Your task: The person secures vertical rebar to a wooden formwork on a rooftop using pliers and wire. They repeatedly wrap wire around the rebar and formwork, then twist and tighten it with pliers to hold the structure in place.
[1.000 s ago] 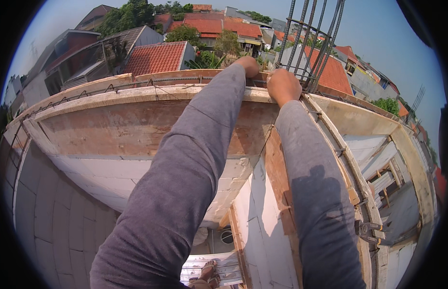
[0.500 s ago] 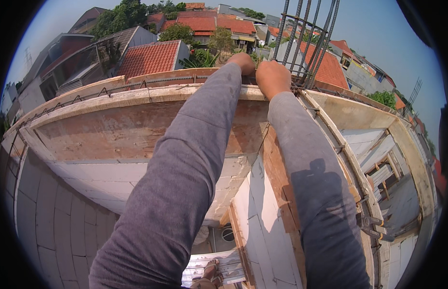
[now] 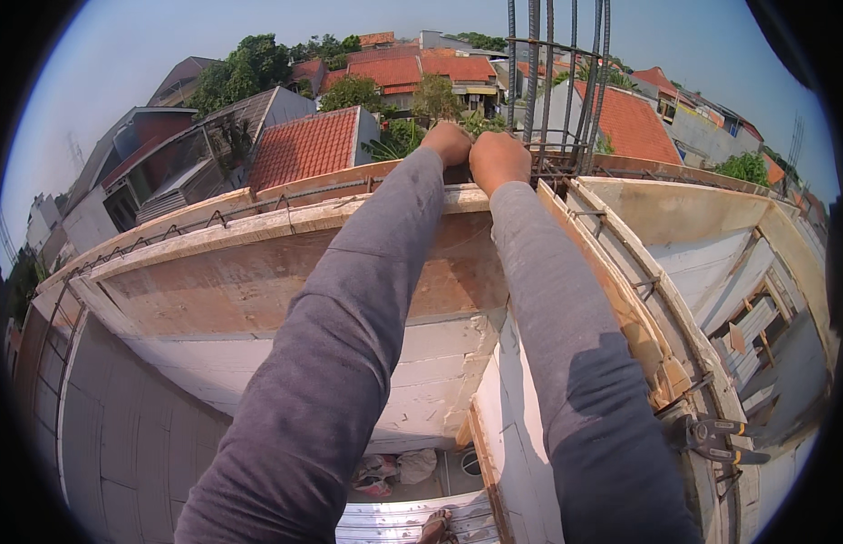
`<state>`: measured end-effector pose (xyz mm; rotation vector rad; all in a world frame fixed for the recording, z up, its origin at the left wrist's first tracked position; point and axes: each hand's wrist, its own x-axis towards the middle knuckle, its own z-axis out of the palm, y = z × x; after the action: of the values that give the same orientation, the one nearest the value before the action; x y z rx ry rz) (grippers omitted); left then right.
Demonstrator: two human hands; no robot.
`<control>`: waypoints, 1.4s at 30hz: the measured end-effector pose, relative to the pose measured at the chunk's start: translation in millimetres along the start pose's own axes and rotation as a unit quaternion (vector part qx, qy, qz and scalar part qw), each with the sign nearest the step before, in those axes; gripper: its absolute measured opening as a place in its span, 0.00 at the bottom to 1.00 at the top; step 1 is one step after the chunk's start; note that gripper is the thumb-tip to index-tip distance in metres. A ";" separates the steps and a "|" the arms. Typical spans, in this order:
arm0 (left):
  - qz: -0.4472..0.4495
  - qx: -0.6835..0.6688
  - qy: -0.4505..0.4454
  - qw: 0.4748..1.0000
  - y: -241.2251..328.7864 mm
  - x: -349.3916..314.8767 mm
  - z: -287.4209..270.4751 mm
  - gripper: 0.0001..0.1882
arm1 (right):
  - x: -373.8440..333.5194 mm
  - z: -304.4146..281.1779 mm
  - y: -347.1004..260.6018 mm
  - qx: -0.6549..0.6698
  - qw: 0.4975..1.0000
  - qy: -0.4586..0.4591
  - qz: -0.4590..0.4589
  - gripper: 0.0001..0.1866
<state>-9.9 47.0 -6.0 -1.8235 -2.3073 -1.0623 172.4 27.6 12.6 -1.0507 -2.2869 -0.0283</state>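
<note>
Position: both my arms extend forward to the corner of the timber formwork, my left hand [image 3: 449,143] beside my right hand [image 3: 500,160], which sits just beside the foot of the rebar column [image 3: 534,82].

Change noted: over the last second the gap between my hands narrows until they nearly meet, in this view at least, and my view tilts so that the column now stands close to vertical. I judge from this that both hands attend to one small spot, rather than two separate ones.

Condition of hands: fingers curled inward on both, backs toward me. Fingertips are hidden; I cannot tell how far closed they are or whether they grip anything.

Material: the horizontal bar [image 3: 322,191] lies behind the near board [image 3: 249,228] and runs toward my left hand. Contact with it is not confirmed.

Tools: pliers [image 3: 698,435] lie on the right-hand run of formwork, out of both hands, well apart from the corner.

Below: a ribbed metal sheet [image 3: 412,521], with a foot [image 3: 435,528] over it.
</note>
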 end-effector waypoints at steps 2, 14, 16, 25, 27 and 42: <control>-0.020 0.064 -0.041 0.997 20.7 -11.1 -24.3 0.24 | -2.6 -3.5 -3.0 0.014 1.000 0.005 -0.002 0.16; -0.077 0.305 -0.218 0.924 23.3 14.8 -50.8 0.25 | -3.0 -0.7 -16.8 0.087 0.996 -0.014 0.000 0.15; -0.180 0.159 -0.152 0.959 -0.2 19.6 -47.1 0.26 | -6.5 -2.0 -20.3 0.084 0.996 -0.001 -0.009 0.15; 0.188 0.472 -0.136 0.851 12.1 9.6 -19.8 0.15 | -97.0 -31.0 -15.6 0.212 0.961 0.173 -0.037 0.15; 0.159 0.478 -0.105 0.857 -10.3 23.9 -12.1 0.14 | -154.0 -33.7 -25.3 0.287 0.921 0.222 -0.143 0.16; -0.131 0.202 0.065 0.968 -23.9 40.9 -30.2 0.15 | -194.7 -50.4 26.6 0.240 0.949 0.202 -0.027 0.12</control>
<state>-55.3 64.4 22.2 -1.2926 -2.4985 -0.6353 313.7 -99.9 -57.6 -0.6550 -1.8183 0.2573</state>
